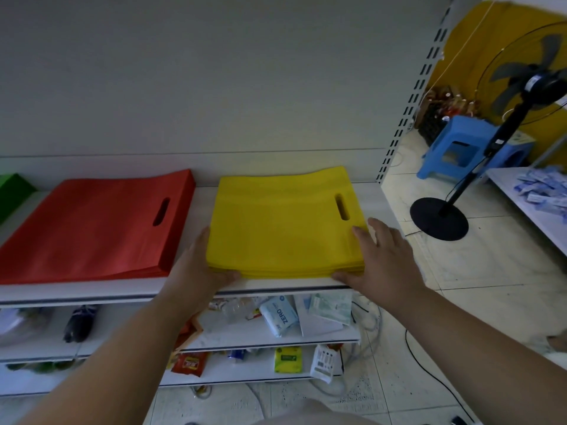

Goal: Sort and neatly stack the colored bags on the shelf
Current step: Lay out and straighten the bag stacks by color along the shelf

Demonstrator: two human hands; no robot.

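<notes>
Clearly, the yellow bags (pixel 285 222) lay as one flat stack near the right end of the shelf (pixel 122 291), with the near edge of the stack close to the shelf's front edge. The left hand (pixel 199 265) stood against the stack's left side, fingers straight along it and the thumb lying under the near left corner. The right hand (pixel 380 256) was placed at the near right corner, fingers spread over the side and the thumb along the front edge. Neither grip was pinching; both were open and pressed flat against the sides.

The red bags (pixel 98 225) lay in their own stack just beside, toward the middle of the shelf, not touching the yellow one. A corner of a green stack (pixel 12 191) showed at the left edge of the view.

I judged the bags to be thin, soft and light, probably non-woven cloth, so single sheets could slide or bend easily. The stack would handle best when squared from two opposite sides with flat palms, or lifted from under both near corners, not by the handle slot (pixel 342 207).
</notes>
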